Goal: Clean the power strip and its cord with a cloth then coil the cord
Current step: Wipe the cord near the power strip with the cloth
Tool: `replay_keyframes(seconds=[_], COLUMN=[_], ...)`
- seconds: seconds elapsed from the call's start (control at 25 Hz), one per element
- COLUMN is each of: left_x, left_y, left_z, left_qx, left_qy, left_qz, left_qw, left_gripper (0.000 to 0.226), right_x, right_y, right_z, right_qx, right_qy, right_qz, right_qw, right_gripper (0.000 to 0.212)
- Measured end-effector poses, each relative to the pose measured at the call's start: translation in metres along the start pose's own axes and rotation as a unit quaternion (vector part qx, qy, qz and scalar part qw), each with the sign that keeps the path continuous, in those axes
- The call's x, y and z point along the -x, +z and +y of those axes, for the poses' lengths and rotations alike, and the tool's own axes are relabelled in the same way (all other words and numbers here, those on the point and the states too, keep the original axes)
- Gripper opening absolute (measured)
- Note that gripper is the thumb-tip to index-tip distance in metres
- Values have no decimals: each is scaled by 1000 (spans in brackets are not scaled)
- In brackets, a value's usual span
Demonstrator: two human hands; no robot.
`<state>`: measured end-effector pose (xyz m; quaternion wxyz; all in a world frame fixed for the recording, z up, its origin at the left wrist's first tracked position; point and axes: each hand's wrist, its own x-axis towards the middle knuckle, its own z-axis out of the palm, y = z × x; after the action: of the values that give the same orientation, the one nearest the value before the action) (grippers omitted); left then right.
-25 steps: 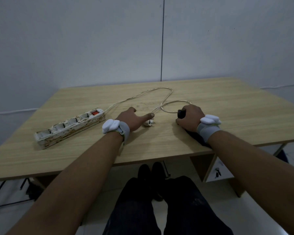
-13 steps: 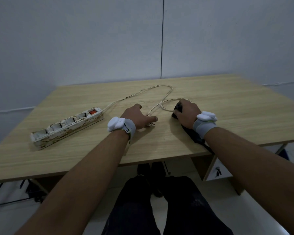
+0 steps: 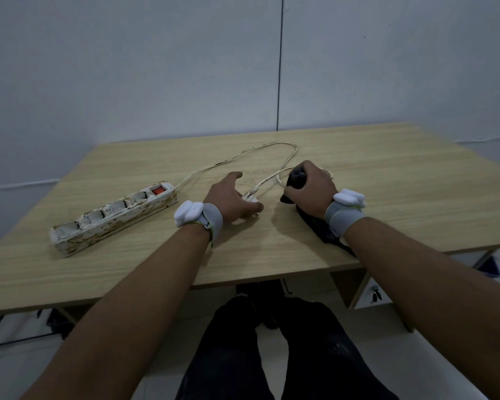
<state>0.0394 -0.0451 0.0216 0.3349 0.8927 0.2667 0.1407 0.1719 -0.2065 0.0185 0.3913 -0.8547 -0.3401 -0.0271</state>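
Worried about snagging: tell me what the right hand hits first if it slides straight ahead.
Probably the cord, whose loop lies just beyond the right hand gripping the dark cloth; depth there is hard to judge.

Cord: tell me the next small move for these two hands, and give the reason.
Probably slide the right hand, which grips the dark cloth on the cord, along the cord away from the plug while the left hand holds the plug down. The cord lies loose on the table, uncoiled, so wiping seems to come first.
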Motion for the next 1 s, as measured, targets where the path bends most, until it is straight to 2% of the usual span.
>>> replay_keyframes(seconds=[0.08,0.2,0.28,0.52,0.84,1.0], left_x=[-1,-6,-8,-19,-31,-38], left_y=[-1,-4,-5,-12,-8,-7], left_z=[-3,-8,-11,-14,-23,-25], left_qx=[12,10,23,134,114,117], left_qy=[-21,-24,-24,-20,-29,-22], left_qz=[-12,-24,-21,-40,-54,-50], left_qw=[1000,999,999,990,992,992], left_gripper=[81,39,27,36,28,28], right_x=[-3,-11,-13,-16,-24,-32], right_y=[4,12,14,19,35,41], right_z=[0,2,2,-2,-17,-30], right_qx=[23,41,36,-17,-66,-82], right_qy=[-9,-23,-25,-39,-81,-101], right_qz=[-21,-24,-20,-17,-14,-20], right_qw=[999,999,999,999,994,991], right_gripper=[23,18,20,20,22,30])
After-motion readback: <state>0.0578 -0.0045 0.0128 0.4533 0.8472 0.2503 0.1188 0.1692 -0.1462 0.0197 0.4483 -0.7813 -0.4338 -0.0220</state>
